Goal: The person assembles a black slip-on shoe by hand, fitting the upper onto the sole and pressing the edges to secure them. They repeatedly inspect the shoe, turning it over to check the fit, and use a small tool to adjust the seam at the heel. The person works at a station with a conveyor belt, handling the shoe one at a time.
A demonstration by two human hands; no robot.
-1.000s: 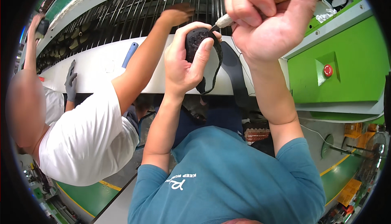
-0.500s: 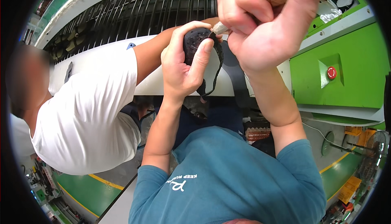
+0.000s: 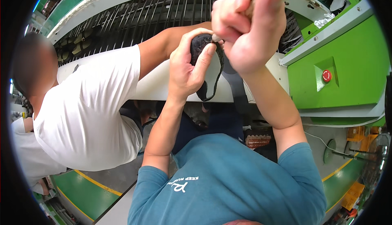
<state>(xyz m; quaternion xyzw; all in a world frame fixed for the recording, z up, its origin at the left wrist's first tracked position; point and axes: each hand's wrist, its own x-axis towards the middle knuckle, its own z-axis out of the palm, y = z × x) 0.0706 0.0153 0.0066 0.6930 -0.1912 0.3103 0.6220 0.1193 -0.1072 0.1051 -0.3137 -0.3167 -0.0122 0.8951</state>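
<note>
In my left hand [image 3: 185, 63], fingers and thumb wrap round a black sandal [image 3: 199, 47] with a dotted, rounded sole, seen end on. Its black strap [image 3: 216, 88] hangs in a loop below. My right hand [image 3: 255, 29] is closed in a fist round a pale, stick-like tool [image 3: 216, 38]. The tool's light tip rests at the sandal's edge, beside my left thumb. Most of the tool is hidden by the fist, so its exact kind cannot be made out.
A co-worker in a white shirt [image 3: 90, 110] sits close on my left, an arm reaching behind my left hand. Beyond the white ledge [image 3: 157, 82] run dark rollers [image 3: 139, 20] with several sandals [image 3: 77, 45]. A green machine panel [image 3: 347, 61] with a red button [image 3: 327, 76] stands at right.
My right fist has moved down and left, closer to the sandal. My left hand has shifted slightly right and down, still holding the sandal. More of the co-worker shows at left.
</note>
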